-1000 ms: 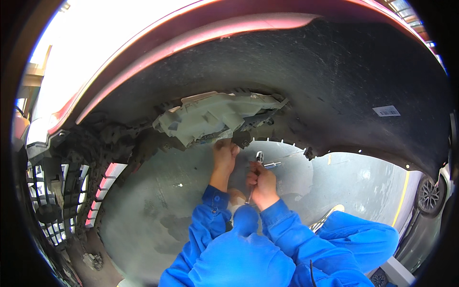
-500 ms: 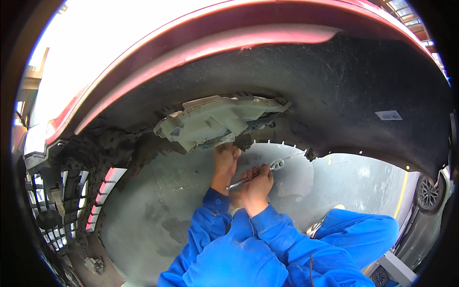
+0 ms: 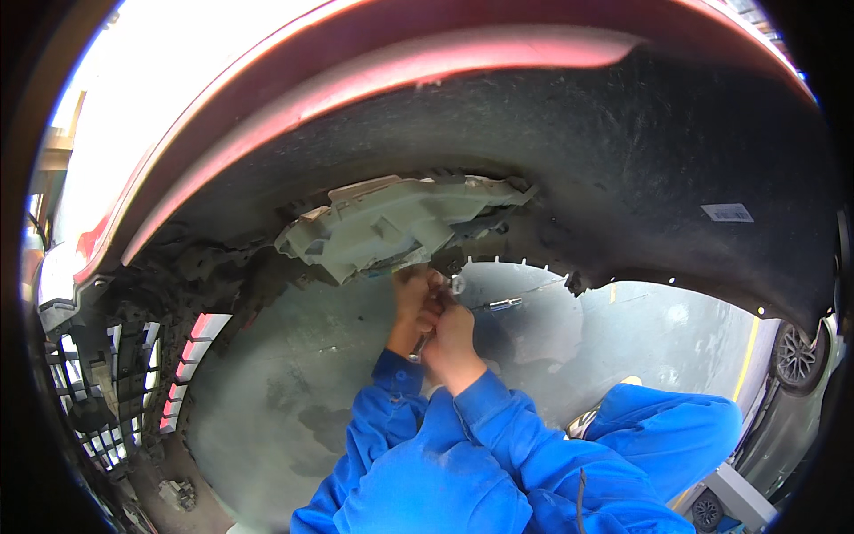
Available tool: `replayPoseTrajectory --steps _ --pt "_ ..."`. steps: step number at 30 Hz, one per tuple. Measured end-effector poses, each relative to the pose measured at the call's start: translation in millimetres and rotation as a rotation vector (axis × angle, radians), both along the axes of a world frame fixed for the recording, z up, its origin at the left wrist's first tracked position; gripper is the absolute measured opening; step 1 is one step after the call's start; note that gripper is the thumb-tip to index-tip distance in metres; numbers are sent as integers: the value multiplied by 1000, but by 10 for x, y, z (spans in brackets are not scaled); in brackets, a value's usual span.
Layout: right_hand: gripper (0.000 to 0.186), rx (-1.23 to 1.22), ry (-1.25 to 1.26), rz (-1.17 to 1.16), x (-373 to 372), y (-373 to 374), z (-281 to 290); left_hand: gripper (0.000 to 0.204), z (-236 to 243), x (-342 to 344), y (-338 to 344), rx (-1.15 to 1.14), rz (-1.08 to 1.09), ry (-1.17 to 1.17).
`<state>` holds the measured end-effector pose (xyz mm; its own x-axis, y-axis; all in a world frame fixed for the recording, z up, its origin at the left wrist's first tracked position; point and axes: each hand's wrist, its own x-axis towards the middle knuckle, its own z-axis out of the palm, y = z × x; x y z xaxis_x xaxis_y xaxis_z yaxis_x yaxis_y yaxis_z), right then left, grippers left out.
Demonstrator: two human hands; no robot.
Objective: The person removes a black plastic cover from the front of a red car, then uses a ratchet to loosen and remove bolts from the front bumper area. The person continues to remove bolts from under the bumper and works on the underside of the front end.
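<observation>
My right hand (image 3: 454, 336) is closed round a silver wrench (image 3: 415, 356). The wrench stands tilted, one end showing below my fingers and its rounded head (image 3: 457, 285) above them. Right beside it, my left hand (image 3: 411, 298) is raised to the lower edge of a pale grey plastic housing (image 3: 382, 227), its fingers closed; what they hold is hidden. The housing sits under the dark inner side of a red car body panel (image 3: 498, 52).
A black liner (image 3: 640, 169) with a white label (image 3: 727, 214) curves overhead to the right. Dark slatted car parts (image 3: 107, 392) hang at the left. On the grey floor (image 3: 294, 383) lies a silver tool (image 3: 503, 304). Another car's wheel (image 3: 798, 356) stands far right.
My right hand has moved left and up against my left hand. The wrench has swung from slanting right to nearly upright, uncovering the silver tool on the floor.
</observation>
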<state>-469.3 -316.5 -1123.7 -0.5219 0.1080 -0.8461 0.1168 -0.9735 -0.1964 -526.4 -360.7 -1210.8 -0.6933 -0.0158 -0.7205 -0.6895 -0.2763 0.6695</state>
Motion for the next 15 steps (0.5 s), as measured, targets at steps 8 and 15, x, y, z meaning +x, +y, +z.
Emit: replayPoseTrajectory --steps 8,15 --pt "28 293 -172 -208 36 -45 9 45 28 -22 28 211 125 72" --pt "25 320 -335 -326 6 -114 0 43 123 -40 23 246 156 69"
